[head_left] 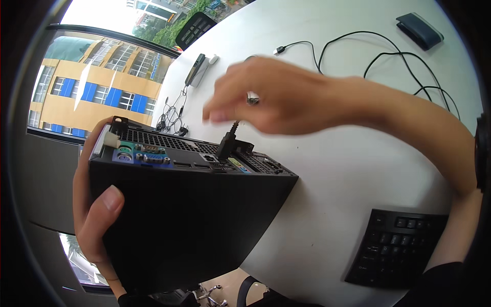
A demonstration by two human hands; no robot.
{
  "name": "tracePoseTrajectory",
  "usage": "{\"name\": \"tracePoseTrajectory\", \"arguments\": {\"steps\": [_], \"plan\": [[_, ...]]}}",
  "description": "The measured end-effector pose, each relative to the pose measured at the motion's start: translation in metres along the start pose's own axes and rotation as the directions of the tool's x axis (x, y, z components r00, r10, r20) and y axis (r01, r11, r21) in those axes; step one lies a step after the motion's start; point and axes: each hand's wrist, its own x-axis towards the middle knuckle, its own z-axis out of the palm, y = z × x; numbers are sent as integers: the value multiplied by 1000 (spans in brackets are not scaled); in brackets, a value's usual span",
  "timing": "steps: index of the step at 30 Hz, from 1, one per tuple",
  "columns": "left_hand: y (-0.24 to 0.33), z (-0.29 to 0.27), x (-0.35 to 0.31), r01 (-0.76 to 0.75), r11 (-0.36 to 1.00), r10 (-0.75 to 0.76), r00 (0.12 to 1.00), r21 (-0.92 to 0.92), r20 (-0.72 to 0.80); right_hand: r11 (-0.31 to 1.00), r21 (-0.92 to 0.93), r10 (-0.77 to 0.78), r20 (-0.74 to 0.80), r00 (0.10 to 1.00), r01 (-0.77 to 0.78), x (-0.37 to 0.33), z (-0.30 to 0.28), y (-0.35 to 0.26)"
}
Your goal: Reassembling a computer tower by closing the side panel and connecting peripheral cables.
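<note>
Two hands, one load: my left hand (92, 230) grips the black computer case (189, 220) by its left end, thumb pressed on the broad side, fingers wrapped out of sight behind. The case is tilted over the near edge of the counter (327, 189), port panel up; what supports its lower end is hidden.

My right hand (286, 97) hangs above the panel, fingers bent and blurred. Whether they pinch the cable or stand just apart, I cannot tell. Below them a black plug (225, 147) stands up from the ports, its lead rising toward my fingers; seating depth unclear.

Risks, my judgement:
- Slip: the smooth side gives the thumb little purchase; a one-handed hold could let the case tip or drop past the edge.
- Port strain: a sideways load on the plug could bend its contacts, as could the case rocking.
- Knock: the blue video connector (153, 157) sits near the plug; a careless swing could catch it.

Keyboard (394, 250) lies beneath my right forearm's side, well apart.
</note>
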Motion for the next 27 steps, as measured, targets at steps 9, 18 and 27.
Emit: {"name": "tracePoseTrajectory", "arguments": {"steps": [9, 18, 27], "plan": [[7, -8, -3, -11, 992, 12, 1000, 123, -5, 497, -693, 456, -303, 837, -522, -8, -61, 116], [10, -16, -10, 34, 993, -28, 998, 115, -52, 378, -735, 654, -219, 724, -563, -6, -69, 112], [4, -34, -19, 95, 981, -67, 984, 170, -164, 775, -402, 382, -316, 868, -487, 56, -59, 128]]}}
